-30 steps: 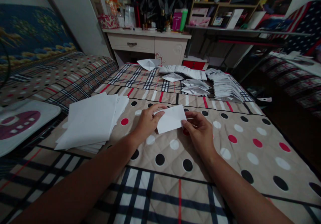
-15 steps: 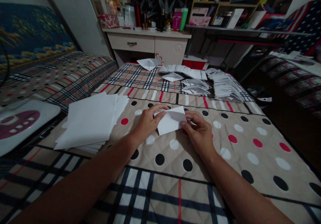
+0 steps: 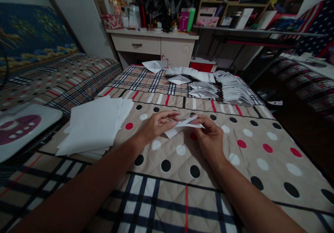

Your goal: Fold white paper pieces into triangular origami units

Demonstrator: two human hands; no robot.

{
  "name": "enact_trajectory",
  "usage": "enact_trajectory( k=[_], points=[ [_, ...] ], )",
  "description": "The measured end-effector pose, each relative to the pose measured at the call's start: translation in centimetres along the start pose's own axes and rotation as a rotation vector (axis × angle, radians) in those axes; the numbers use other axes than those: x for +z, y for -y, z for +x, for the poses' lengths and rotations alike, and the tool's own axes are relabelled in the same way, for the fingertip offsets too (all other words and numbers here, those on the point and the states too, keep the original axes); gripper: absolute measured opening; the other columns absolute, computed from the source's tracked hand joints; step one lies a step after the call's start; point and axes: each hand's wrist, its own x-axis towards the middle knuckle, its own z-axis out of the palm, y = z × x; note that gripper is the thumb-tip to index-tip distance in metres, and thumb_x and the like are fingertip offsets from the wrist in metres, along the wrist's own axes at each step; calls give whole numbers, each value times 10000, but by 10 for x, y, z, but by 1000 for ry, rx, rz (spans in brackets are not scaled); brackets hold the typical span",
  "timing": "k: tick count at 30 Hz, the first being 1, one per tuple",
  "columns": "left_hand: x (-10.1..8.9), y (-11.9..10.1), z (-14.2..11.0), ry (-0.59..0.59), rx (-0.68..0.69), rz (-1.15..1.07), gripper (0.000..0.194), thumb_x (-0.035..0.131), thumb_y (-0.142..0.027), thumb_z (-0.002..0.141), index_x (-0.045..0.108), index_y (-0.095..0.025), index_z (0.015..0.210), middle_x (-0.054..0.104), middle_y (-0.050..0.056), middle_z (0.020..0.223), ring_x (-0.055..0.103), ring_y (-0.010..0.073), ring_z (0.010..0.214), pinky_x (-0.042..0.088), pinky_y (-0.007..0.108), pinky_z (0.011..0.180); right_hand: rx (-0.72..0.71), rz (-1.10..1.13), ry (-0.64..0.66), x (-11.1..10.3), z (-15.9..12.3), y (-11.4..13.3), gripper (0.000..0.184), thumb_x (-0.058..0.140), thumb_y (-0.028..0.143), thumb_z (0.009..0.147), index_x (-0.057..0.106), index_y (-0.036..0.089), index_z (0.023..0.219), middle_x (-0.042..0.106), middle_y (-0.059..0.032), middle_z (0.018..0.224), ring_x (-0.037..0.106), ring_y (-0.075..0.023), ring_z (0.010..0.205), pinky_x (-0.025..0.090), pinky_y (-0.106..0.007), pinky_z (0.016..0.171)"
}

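Observation:
Between my two hands is a folded piece of white paper [image 3: 174,130], tilted so that its layers stand apart at the right end. My left hand [image 3: 162,124] pinches its left end between thumb and fingers. On the other end, my right hand [image 3: 209,133] has its fingers behind the paper and the thumb in front. To the left lies a stack of white paper sheets [image 3: 91,121]. Beyond my hands are folded paper boats [image 3: 203,92], another boat [image 3: 154,66] farther back, and a long row of tightly packed folded papers [image 3: 235,88].
Everything lies on a quilted bedspread [image 3: 180,167] with dots and plaid. A white and purple board [image 3: 23,125] sits at the left edge. Behind the bed stand a white dresser [image 3: 138,43] with bottles on top and a desk [image 3: 255,31] with shelves.
The folded paper has turned from facing me flat to nearly edge-on, and its layers now part at the right. Both hands stay on it, with the right fingers shifted slightly.

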Motion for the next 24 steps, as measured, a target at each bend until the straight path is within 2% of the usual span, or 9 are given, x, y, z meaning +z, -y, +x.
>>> enact_trajectory(
  k=[4,7,11,15,18,20,22,24],
  points=[
    [-1,0,2,44,16,27,554,702,-415,770,602,-175,1259,642,127,1230,603,261,1133,489,373,934,-18,-44,29,0,-1,1,141,612,114,749,687,232,766,633,-49,1024,609,-202,970,499,-287,686],
    [0,0,3,34,-48,3,516,673,-434,789,620,-164,1225,671,129,1182,624,261,1103,488,382,933,-58,-47,63,-1,-1,2,146,616,94,721,670,228,737,642,-59,1038,607,-222,1013,499,-325,770],
    [-1,-1,4,36,-123,-39,487,679,-398,777,630,-150,1193,709,132,1095,663,256,1017,513,367,853,-107,-34,86,-1,-1,2,203,581,29,681,642,222,702,642,-59,1073,612,-223,1021,472,-370,870],
    [0,-2,2,66,-67,-10,514,664,-402,798,598,-166,1250,685,133,1148,660,239,1009,518,348,834,-128,-80,89,0,0,5,214,560,23,679,638,222,698,639,-64,1066,610,-228,1013,465,-379,871],
    [3,-3,2,105,-37,82,610,729,-369,743,566,-183,1300,664,121,1189,661,221,976,528,332,820,-144,-112,111,1,0,8,205,566,30,687,637,222,689,635,-66,1043,607,-229,1001,465,-365,840],
    [5,-1,4,60,-30,162,546,729,-323,732,611,-176,1244,678,106,1169,657,222,989,528,336,839,-147,-109,115,1,0,8,217,558,20,679,638,222,685,624,-63,1043,603,-223,994,467,-348,817],
    [3,3,7,-50,-58,247,374,694,-293,749,688,-146,1093,714,98,1074,664,225,955,528,347,835,-147,-103,111,-1,1,7,238,543,5,665,641,222,678,616,-59,1049,598,-219,1001,468,-341,817],
    [0,10,10,-179,-115,308,256,675,-287,757,719,-122,947,737,91,945,674,218,844,538,344,763,-146,-115,107,-4,2,4,265,526,-11,645,651,221,671,615,-58,1071,594,-223,1028,469,-348,835]
  ],
)
